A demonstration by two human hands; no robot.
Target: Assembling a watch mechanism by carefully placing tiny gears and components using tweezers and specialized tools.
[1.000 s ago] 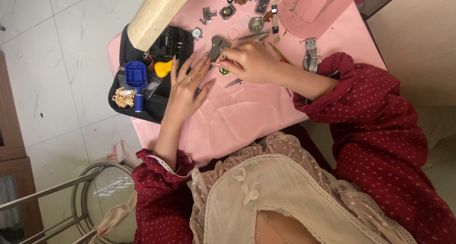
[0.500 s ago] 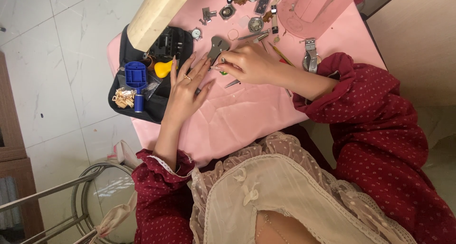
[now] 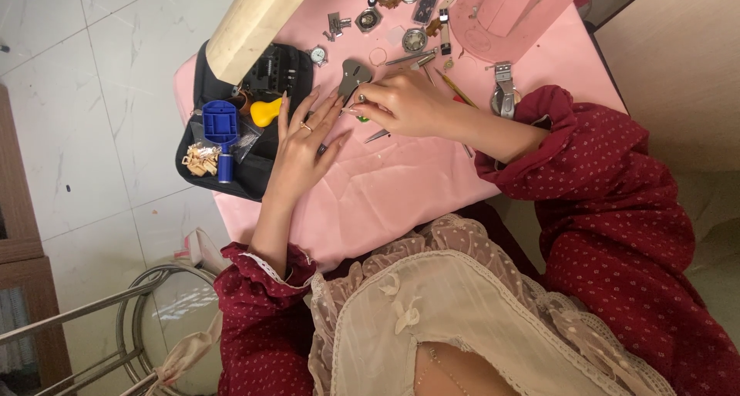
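Two hands meet on the pink worktop [image 3: 401, 188]: the left hand [image 3: 304, 145] lies spread flat, the right hand [image 3: 405, 103] pinches a small green part [image 3: 361, 118] beside grey pliers [image 3: 353, 76].

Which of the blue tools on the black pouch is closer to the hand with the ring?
The larger blue block-shaped holder; the small blue cylinder lies farther from the left hand, beside the gold-coloured links.

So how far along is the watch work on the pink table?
Done: parts and tools lie spread over the pink table, and the black tool case is open. In hand: the right hand pinches something small by the grey tool; the left hand rests flat. Left: watch cases sit loose, unassembled.
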